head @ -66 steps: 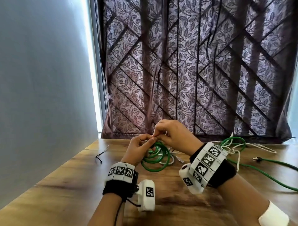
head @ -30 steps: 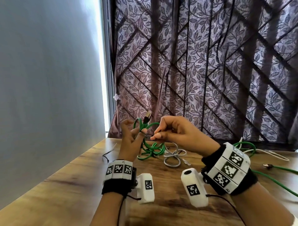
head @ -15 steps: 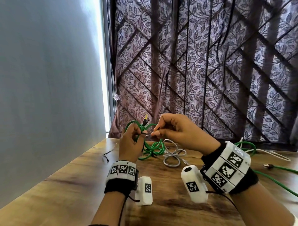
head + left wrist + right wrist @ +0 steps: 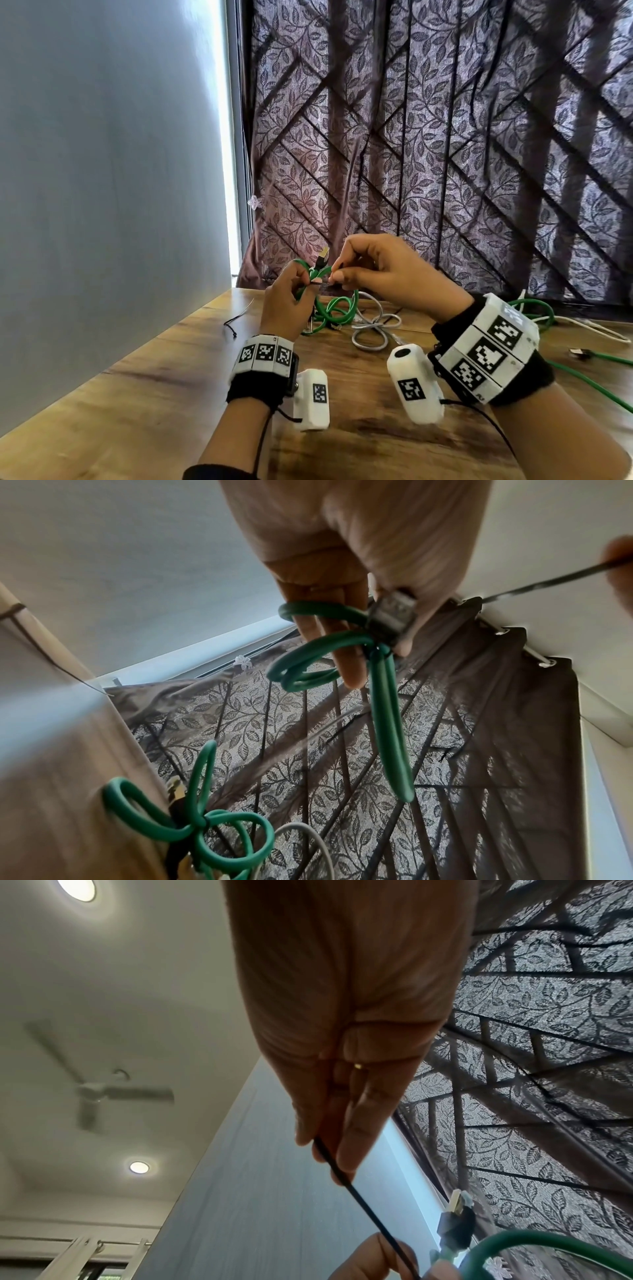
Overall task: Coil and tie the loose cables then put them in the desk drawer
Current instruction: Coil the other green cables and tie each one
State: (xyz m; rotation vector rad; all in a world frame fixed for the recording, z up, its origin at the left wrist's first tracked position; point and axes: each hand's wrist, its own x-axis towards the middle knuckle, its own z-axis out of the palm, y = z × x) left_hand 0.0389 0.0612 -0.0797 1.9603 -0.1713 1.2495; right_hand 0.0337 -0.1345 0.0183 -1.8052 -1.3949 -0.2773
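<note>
Since half a second ago, our right hand (image 4: 387,270) has drawn the black tie (image 4: 359,1199) taut; fingers pinch it. Left hand (image 4: 286,308) fingers clamp the green cable (image 4: 334,310) above the desk (image 4: 154,394).

I am holding a coiled green cable (image 4: 320,274) above the desk (image 4: 171,394), its loops bunched and its plug (image 4: 322,257) pointing up, a thin black tie (image 4: 363,1199) stretching taut from its middle. A second green coil (image 4: 337,313), already tied, is lying on the desk beside a looped grey cable (image 4: 373,325); more green cable (image 4: 582,377) is trailing loose at right.
</note>
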